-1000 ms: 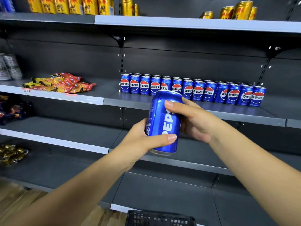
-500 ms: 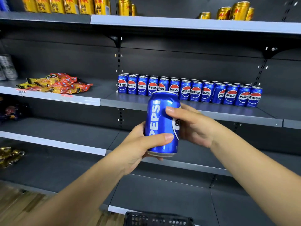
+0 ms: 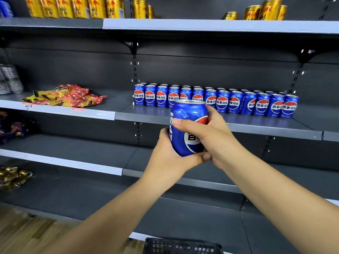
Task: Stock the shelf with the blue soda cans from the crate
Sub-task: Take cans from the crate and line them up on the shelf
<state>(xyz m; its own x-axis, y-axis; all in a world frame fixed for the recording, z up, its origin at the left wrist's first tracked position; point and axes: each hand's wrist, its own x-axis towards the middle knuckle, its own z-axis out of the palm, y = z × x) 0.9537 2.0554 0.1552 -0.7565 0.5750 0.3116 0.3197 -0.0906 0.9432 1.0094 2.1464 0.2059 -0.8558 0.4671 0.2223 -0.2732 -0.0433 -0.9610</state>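
Both hands, left hand (image 3: 165, 158) and right hand (image 3: 211, 136), wrap one blue can (image 3: 185, 125); should set it upright, logo outward (beside the near row (image 3: 216, 101)).

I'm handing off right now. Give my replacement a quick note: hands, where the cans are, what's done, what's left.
Left hand: grips the blue can low, thumb under its base.
Right hand: grips the same can, thumb across its front.
Can is upright, in front of the middle shelf, not yet set down.
Done: two rows of blue cans stand on that shelf.
Left: place this can, then fetch more from the crate; its contents are out of view.
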